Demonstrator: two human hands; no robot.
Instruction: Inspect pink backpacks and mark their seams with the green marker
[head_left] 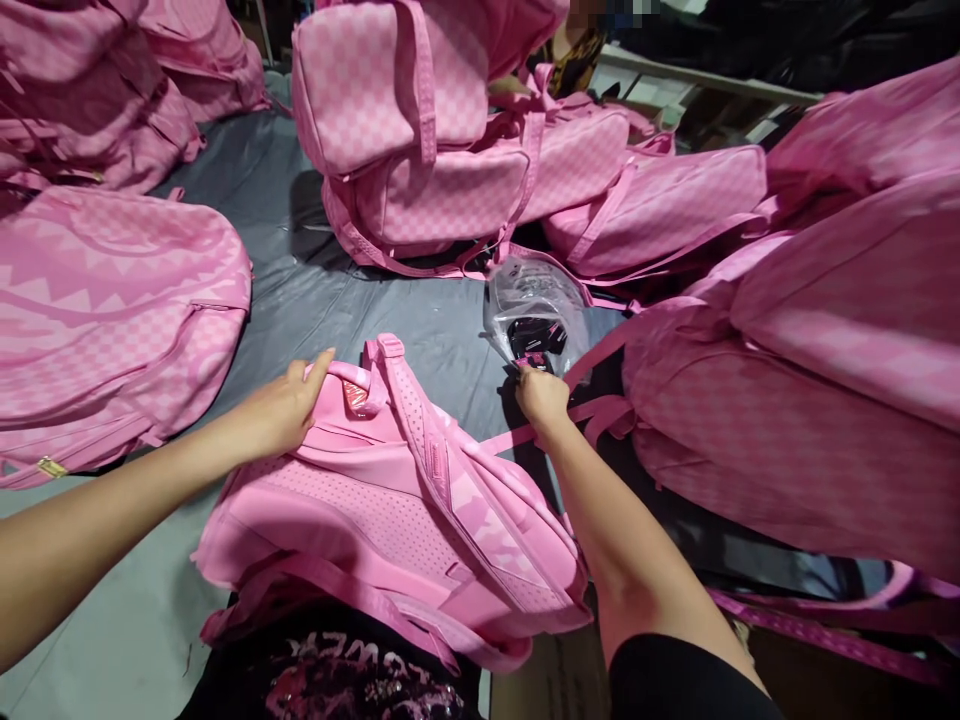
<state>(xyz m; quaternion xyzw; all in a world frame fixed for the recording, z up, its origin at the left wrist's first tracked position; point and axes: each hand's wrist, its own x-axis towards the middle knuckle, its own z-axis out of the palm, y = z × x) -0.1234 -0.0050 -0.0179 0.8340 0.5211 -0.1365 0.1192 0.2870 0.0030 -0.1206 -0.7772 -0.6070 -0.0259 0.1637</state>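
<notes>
A pink backpack [390,510] lies back-side up in front of me, its padded straps running toward the far end. My left hand [281,410] rests on its top left corner, fingers curled over the edge near the carry handle. My right hand [540,397] is closed at the mouth of a clear plastic bag [536,300] that holds small black and pink items. A thin pink strap [517,437] passes just under that hand.
Several pink checkered backpacks are piled all around: a large one at left [112,320], a stack at the back [450,150], more at right [825,380]. They lie on a dark grey sheet [315,290]. A person sits beyond the far pile.
</notes>
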